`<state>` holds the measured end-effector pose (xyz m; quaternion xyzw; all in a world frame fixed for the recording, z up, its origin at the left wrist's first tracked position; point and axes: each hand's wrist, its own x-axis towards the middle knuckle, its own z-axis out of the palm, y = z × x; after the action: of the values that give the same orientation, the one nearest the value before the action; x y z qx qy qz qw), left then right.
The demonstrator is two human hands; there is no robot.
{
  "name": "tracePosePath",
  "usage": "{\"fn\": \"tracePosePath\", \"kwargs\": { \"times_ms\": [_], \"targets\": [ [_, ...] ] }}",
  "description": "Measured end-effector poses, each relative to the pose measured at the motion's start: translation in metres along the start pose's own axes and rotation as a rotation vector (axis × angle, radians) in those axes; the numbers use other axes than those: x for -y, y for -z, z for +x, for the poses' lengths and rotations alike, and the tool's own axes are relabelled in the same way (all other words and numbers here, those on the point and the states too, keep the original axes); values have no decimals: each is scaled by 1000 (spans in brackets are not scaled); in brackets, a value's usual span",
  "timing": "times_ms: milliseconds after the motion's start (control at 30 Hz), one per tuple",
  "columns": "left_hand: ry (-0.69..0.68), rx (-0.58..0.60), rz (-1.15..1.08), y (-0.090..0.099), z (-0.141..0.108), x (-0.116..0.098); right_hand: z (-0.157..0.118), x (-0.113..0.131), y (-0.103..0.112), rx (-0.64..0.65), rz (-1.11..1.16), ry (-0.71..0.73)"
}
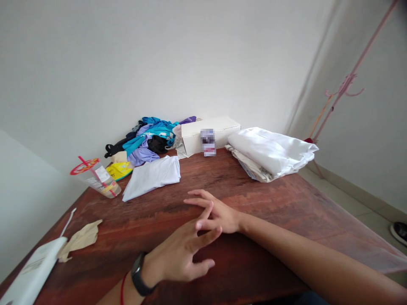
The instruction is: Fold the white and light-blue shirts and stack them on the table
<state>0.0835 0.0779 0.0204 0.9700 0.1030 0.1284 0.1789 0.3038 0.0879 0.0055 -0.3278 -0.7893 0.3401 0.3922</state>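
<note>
Over the front middle of the reddish-brown wooden table [152, 220], my left hand [184, 245] is held with its fingers spread and nothing in them. A black wristband [141, 274] and a red cord are on that wrist. My right hand [219, 212] reaches in from the right, its fingers apart and also without anything in them. The fingertips of the two hands overlap; whether they touch I cannot tell. A folded white cloth [154, 176] lies beyond them to the left. Farther right, a stack of folded white fabric [273, 150] rests near the table's right edge.
A white box [210, 131] and a heap of blue, purple and black clothes [152, 137] stand against the wall. At left are a plastic cup [103, 182] with a red straw, a yellow packet [119, 170], brown paper [82, 239] and a white device [34, 269]. A pink coat stand [348, 82] rises at right.
</note>
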Motion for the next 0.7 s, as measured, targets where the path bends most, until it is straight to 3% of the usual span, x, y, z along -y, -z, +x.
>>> {"fn": "tracePosePath", "kwargs": {
  "times_ms": [100,200,400,533,700],
  "targets": [
    [-71,14,1,-5,-1,-8,-2,7,-13,90,16,93],
    [-62,29,24,-9,-1,-10,-3,14,-21,86,58,182],
    [-86,-56,59,-11,-1,-1,-5,35,-18,-2,83,-35],
    [-116,-49,-7,-7,0,-1,-6,41,-16,-17,80,-53],
    [-42,8,-122,2,7,-11,-5,28,-16,-88,121,-46]
  ]
}}
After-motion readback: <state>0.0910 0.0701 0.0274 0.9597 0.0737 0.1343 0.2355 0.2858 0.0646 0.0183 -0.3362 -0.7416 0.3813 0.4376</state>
